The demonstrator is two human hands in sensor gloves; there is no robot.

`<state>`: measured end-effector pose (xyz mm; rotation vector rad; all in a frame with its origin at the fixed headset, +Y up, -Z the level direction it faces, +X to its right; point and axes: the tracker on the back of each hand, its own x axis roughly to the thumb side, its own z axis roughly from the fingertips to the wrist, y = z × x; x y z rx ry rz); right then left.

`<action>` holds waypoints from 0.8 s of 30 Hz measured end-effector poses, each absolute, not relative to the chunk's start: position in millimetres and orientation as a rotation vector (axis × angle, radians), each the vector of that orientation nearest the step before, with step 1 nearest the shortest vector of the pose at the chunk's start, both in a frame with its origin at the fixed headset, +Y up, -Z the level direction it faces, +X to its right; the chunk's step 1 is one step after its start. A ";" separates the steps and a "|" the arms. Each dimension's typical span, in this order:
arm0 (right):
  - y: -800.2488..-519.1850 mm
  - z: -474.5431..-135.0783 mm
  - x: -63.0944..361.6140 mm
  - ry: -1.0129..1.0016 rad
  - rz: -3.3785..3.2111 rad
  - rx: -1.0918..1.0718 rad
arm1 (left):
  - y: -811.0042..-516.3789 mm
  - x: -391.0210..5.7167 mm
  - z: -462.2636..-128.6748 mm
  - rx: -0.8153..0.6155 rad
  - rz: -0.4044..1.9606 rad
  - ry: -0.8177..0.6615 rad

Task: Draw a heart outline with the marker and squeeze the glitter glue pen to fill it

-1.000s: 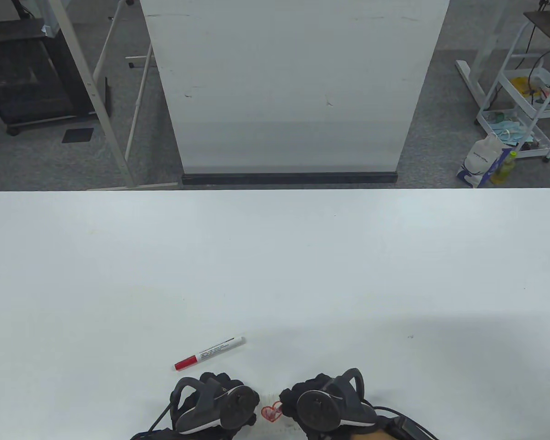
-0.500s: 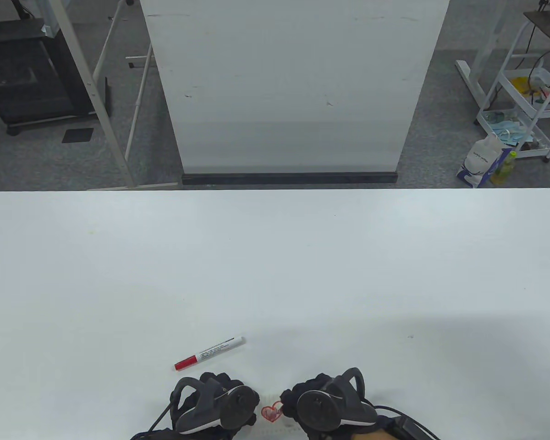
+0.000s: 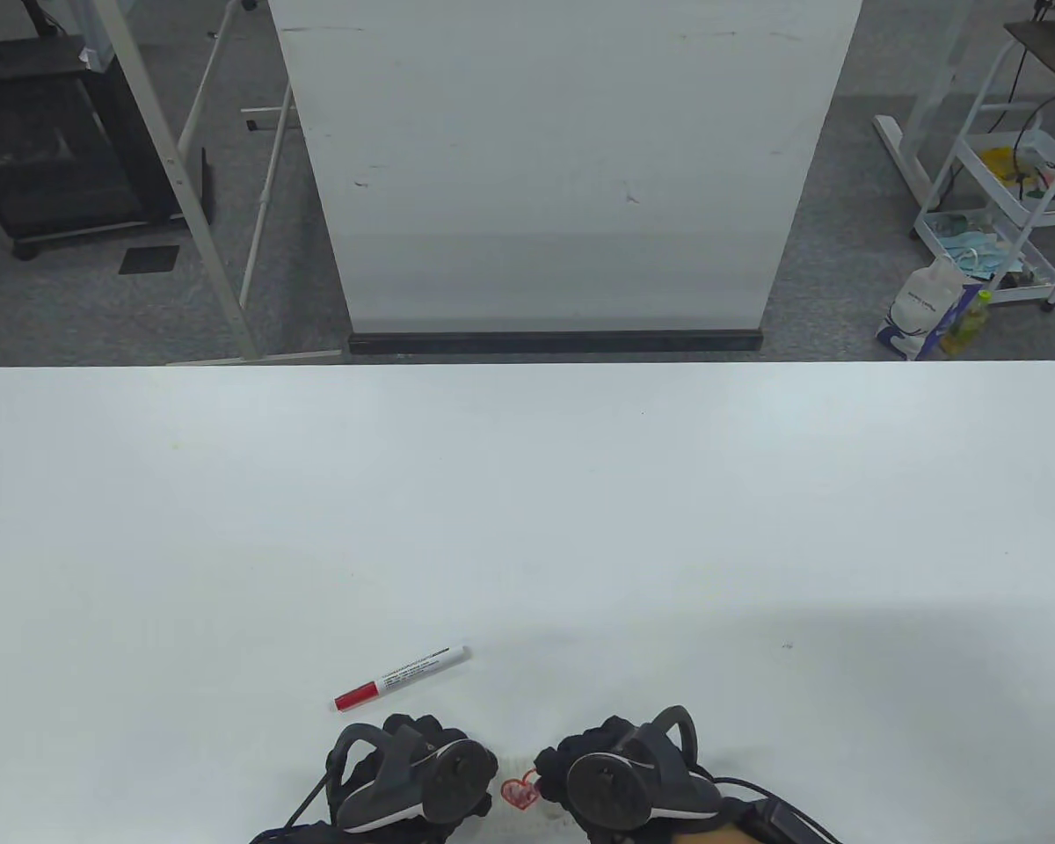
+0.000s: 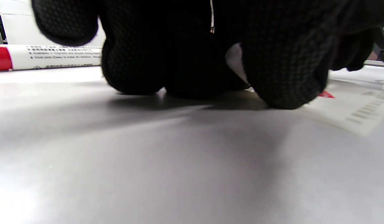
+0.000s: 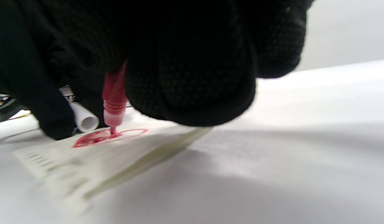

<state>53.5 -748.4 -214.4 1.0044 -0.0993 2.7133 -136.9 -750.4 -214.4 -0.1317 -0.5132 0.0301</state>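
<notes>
My left hand and right hand flanked a small red heart on the counter; a red-capped marker lay just beyond.

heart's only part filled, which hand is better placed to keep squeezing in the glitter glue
Right. The right hand already grips the glitter glue pen with its tip on the heart. The left hand rests on the table beside the paper.

The black gloves are matt, dimpled knit cloth. The translucent red plastic glue pen looks glossy. The white tabletop is smooth with a soft sheen; the white paper sheet is matt.
</notes>
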 end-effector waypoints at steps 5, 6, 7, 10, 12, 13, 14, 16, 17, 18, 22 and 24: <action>-746.4 -213.3 54.2 -0.023 2.691 1.031 | -750.3 -136.8 -214.3 -0.132 0.029 -0.513; -746.2 -212.4 53.8 -0.005 2.678 1.041 | -750.3 -136.8 -214.3 -0.132 0.029 -0.513; -745.8 -212.2 53.2 0.004 2.675 1.047 | -750.3 -136.8 -214.3 -0.132 0.029 -0.513; -746.0 -212.6 53.4 -0.049 2.703 1.036 | -750.3 -136.7 -214.3 -0.132 0.030 -0.513; -744.8 -212.5 54.0 -0.089 2.732 1.028 | -750.4 -136.7 -214.4 -0.132 0.030 -0.513; -743.5 -212.3 54.2 -0.091 2.737 1.040 | -750.4 -136.8 -214.4 -0.132 0.030 -0.513; -743.6 -211.9 53.8 -0.066 2.724 1.047 | -750.4 -136.8 -214.4 -0.132 0.030 -0.513; -744.7 -210.4 52.3 -0.032 2.700 1.051 | -750.4 -136.8 -214.4 -0.132 0.030 -0.513; -744.7 -210.3 52.1 -0.037 2.702 1.053 | -750.4 -136.8 -214.4 -0.132 0.030 -0.513; -744.7 -210.1 51.1 -0.055 2.711 1.056 | -750.4 -136.8 -214.4 -0.132 0.030 -0.513; -743.4 -211.1 52.1 -0.147 2.764 1.043 | -750.4 -136.8 -214.4 -0.132 0.030 -0.513; -742.8 -211.0 52.5 -0.103 2.746 1.054 | -750.4 -136.8 -214.4 -0.132 0.030 -0.513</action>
